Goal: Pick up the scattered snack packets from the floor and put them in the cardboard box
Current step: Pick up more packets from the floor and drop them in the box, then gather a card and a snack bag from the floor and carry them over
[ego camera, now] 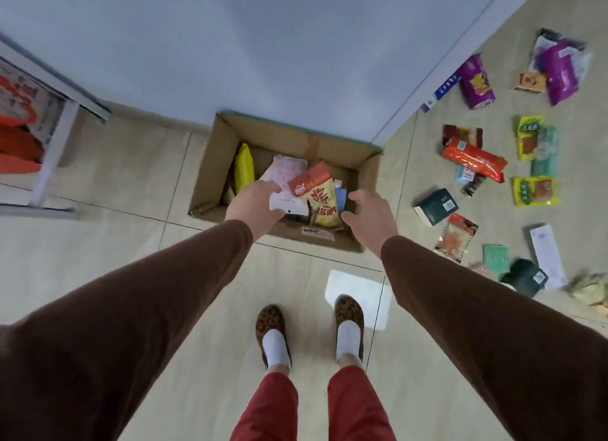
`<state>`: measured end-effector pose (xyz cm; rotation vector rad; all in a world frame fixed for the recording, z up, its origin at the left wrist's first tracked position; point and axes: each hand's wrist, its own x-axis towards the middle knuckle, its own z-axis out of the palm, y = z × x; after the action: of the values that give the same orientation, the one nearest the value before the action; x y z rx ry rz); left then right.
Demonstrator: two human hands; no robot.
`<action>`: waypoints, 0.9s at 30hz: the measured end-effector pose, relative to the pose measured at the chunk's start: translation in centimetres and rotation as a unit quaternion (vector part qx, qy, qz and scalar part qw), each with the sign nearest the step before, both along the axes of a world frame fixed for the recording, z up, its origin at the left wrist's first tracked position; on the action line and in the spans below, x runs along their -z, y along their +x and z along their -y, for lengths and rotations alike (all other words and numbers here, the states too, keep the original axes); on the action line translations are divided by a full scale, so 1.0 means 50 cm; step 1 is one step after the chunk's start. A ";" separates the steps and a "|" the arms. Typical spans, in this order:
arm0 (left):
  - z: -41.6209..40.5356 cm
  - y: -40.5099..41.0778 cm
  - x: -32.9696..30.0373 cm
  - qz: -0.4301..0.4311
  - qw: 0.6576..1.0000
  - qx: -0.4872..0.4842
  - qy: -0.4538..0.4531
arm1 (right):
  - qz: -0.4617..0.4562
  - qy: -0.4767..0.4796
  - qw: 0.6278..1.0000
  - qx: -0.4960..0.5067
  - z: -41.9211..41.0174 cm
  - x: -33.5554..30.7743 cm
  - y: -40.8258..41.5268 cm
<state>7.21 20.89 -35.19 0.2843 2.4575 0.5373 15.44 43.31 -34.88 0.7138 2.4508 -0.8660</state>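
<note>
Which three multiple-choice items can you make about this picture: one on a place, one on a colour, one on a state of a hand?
1. Where do most unpacked snack packets lie?
A. on the floor to the person's right
B. on the shelf
C. behind the box

2. What colour is the upright packet at the box's left wall?
A. purple
B. yellow
C. black

3. What is the left hand doing?
A. hanging idle
B. pressing the floor
C. holding a white-pink packet

Answers: 1 A, the snack packets lie right of the cardboard box. 2 B, the yellow packet stands there. 3 C, the left hand grips the white-pink packet over the box.
</note>
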 end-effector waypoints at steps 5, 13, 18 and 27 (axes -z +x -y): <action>-0.074 0.034 -0.069 -0.026 0.996 0.082 -0.008 | -0.031 0.046 0.998 -0.041 -0.034 -0.071 0.090; -0.287 0.184 -0.137 -0.046 0.980 0.194 -0.015 | -0.060 0.060 0.996 0.023 -0.203 -0.138 0.326; -0.476 0.350 -0.134 -0.037 0.965 0.258 -0.006 | -0.068 0.071 0.992 0.078 -0.360 -0.143 0.523; -0.845 0.686 -0.125 -0.009 0.949 0.314 0.014 | -0.038 0.074 0.985 0.154 -0.665 -0.131 0.853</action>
<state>41.53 63.15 -28.93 1.0369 2.2022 0.2857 58.11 76.57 -28.33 1.1562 2.5321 -0.8381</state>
